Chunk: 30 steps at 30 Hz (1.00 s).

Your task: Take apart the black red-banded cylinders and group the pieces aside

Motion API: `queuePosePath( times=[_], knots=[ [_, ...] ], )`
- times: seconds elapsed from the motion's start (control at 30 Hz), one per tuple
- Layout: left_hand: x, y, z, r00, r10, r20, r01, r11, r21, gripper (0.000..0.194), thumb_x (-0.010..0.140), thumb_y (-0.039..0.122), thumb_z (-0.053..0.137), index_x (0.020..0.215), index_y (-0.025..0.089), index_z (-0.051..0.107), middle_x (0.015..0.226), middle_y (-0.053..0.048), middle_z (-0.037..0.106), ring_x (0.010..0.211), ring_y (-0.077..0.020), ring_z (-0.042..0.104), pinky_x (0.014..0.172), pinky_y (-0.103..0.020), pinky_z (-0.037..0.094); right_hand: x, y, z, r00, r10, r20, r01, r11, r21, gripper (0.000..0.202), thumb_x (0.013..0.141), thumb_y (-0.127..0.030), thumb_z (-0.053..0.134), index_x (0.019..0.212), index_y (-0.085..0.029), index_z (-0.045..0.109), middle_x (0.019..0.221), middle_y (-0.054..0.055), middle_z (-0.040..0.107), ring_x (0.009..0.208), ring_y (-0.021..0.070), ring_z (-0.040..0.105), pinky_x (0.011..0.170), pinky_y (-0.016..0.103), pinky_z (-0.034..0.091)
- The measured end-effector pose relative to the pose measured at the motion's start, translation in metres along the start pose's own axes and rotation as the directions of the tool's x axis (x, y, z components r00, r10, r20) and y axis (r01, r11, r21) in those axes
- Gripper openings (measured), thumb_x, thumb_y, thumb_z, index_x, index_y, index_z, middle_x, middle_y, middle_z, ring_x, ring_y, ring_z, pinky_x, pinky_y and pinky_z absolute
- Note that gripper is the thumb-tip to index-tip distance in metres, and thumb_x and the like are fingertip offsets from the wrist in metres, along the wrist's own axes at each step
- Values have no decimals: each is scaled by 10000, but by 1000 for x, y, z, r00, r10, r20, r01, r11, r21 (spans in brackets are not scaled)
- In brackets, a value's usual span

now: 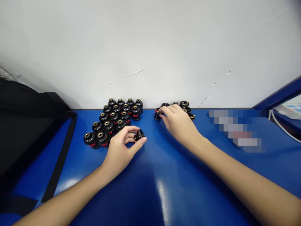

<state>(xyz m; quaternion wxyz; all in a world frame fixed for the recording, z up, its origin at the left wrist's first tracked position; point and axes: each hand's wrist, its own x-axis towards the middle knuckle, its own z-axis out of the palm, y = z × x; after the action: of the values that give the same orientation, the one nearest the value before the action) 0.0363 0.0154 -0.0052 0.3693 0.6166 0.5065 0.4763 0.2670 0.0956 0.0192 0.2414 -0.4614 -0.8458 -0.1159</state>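
Note:
My left hand [123, 142] pinches a black domed lamp holder cap [139, 134] between thumb and fingers, above the blue table. Left of it and behind it, several assembled black lamp holders [109, 126] stand upright in rows, with brass-rimmed holes on top and red marks on their sides. Farther back, my right hand [176, 121] has its thumb and fingertips closed on a black lamp holder body [157, 115] with a bit of red at its top. Beyond the right hand are several loose black parts with brass contacts [187, 109], partly hidden by it.
The blue tabletop [141, 191] meets a white wall [150, 47] at the back. A black bag [25, 131] with a hanging strap lies on the left. A pixelated flat item [237, 131] is on the right, near a white cable [282, 125] and a blue frame bar [277, 94].

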Motion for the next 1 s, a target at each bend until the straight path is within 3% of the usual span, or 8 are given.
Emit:
queuePosePath(
  times=[0.23, 0.4, 0.5, 0.57, 0.7, 0.83, 1.0],
  knots=[
    [0, -6, 0, 995, 84, 47, -84, 996, -4, 348, 902, 337, 819, 1200, 211, 691, 1129, -74, 780, 1002, -210, 791, 979, -379, 666, 24, 11, 17, 999, 33, -1, -33, 999, -27, 289, 1027, -72, 434, 1116, -156, 697, 984, 159, 760, 978, 320, 633, 842, 440, 548],
    [1, -9, -2, 991, 126, 54, -129, 990, 54, 352, 889, 318, 837, 1199, 221, 701, 1181, -77, 755, 1071, -216, 769, 1014, -380, 644, 23, 4, 9, 999, 38, -36, -37, 999, 26, 241, 1020, -99, 500, 1137, -138, 707, 1154, 201, 729, 1110, 347, 642, 969, 497, 557],
    [1, -10, -3, 982, 174, 72, -182, 976, 119, 349, 888, 314, 840, 1202, 229, 711, 1191, -70, 747, 1089, -215, 746, 1015, -370, 625, 12, -15, -6, 993, -9, -114, 38, 965, 259, 181, 1030, -159, 568, 1156, -146, 697, 1191, 189, 705, 1136, 324, 666, 1020, 487, 562],
    [1, -10, -4, 977, 194, 91, -206, 968, 143, 360, 890, 319, 839, 1216, 233, 714, 1186, -69, 756, 1091, -222, 737, 1021, -382, 613, 1, -30, -16, 993, -69, -94, 105, 878, 468, 129, 1040, -202, 597, 1126, -190, 692, 1142, 132, 715, 1064, 270, 703, 976, 429, 594],
    [1, -8, -6, 967, 230, 108, -246, 953, 178, 349, 888, 316, 833, 1210, 227, 730, 1110, -67, 767, 985, -221, 730, 939, -386, 623, -21, -49, -27, 991, -118, -63, 132, 768, 626, 104, 1043, -200, 615, 1121, -227, 679, 1094, 84, 712, 1032, 227, 707, 929, 377, 609],
    [0, -5, -6, 958, 264, 114, -284, 931, 230, 322, 881, 260, 819, 1189, 222, 736, 1020, -45, 769, 911, -205, 720, 881, -365, 622, -31, -53, -27, 986, -154, -65, 160, 756, 635, 147, 1040, -201, 650, 1180, -221, 689, 1108, 82, 730, 1032, 212, 712, 926, 354, 619],
    [-2, -9, -6, 960, 263, 93, -278, 928, 247, 554, 848, 191, 828, 1365, 238, 635, 1199, -42, 787, 1021, -191, 760, 985, -358, 627, -31, -55, -26, 966, -249, -72, 247, 801, 545, 232, 1077, -178, 568, 1257, -203, 712, 1183, 118, 757, 1101, 236, 716, 946, 380, 640]
  ],
)
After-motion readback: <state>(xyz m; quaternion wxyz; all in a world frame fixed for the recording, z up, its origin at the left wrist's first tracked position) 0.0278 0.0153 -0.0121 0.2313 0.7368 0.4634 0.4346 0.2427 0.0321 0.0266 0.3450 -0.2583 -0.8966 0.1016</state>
